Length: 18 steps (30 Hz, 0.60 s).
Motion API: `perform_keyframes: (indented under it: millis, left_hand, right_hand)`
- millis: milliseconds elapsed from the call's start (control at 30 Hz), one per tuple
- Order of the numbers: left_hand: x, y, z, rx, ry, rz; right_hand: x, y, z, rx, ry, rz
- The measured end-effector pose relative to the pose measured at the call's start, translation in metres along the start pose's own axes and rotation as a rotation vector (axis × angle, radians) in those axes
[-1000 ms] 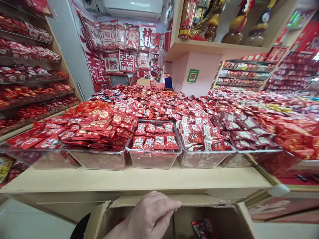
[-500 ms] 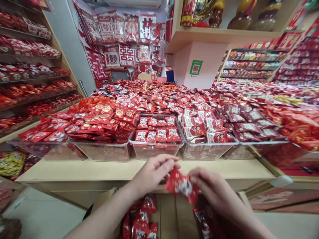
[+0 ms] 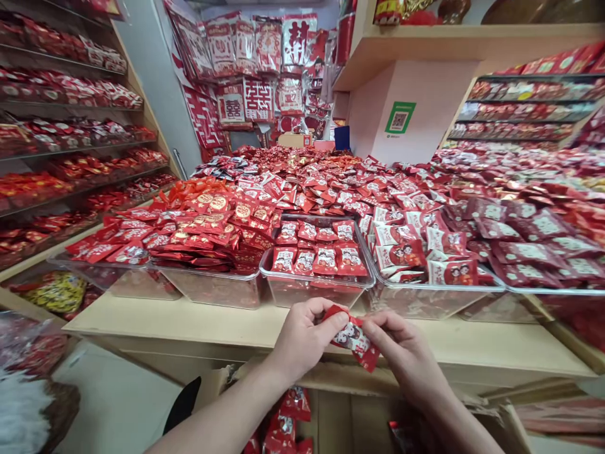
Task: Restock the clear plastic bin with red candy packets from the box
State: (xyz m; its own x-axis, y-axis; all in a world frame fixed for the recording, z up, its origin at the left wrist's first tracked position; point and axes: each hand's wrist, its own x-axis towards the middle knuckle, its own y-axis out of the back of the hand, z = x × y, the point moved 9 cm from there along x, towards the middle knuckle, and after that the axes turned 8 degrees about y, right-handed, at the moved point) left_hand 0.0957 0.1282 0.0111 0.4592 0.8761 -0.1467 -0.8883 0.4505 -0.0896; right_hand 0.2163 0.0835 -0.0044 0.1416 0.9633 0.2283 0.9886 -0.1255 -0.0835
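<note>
A red candy packet (image 3: 355, 339) with white cartoon figures is pinched between my two hands, above the front edge of the counter. My left hand (image 3: 309, 334) grips its upper left corner between thumb and fingers. My right hand (image 3: 397, 340) pinches the packet's right side. Just beyond stands a clear plastic bin (image 3: 316, 289) with similar packets laid in rows. Below my hands is an open cardboard box (image 3: 338, 416) with more red packets (image 3: 283, 425) inside, partly hidden by my forearms.
Clear bins heaped with red packets (image 3: 212, 221) stand to the left, and a bin of white-and-red packets (image 3: 420, 246) to the right. A wooden shelf (image 3: 425, 47) juts out at upper right. Stocked racks (image 3: 70, 145) line the left side.
My right hand has closed onto the packet's edge, and the packet has turned so its printed figures show clearly. The view has shifted, with the bins now larger and lower.
</note>
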Motion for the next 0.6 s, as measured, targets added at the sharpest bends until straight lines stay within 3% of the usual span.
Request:
perform_keyframes:
  millis: [100, 300, 600]
  left_hand:
    - [0.0, 0.003, 0.001, -0.032, -0.013, 0.048]
    - [-0.005, -0.014, -0.003, -0.034, 0.056, -0.161]
    - [-0.003, -0.012, -0.002, -0.073, 0.04, -0.073]
  right_hand:
    - [-0.005, -0.004, 0.007, 0.115, -0.044, -0.029]
    - [-0.005, 0.005, 0.008, 0.134, -0.061, 0.036]
    - [-0.009, 0.006, 0.026, 0.24, -0.269, 0.045]
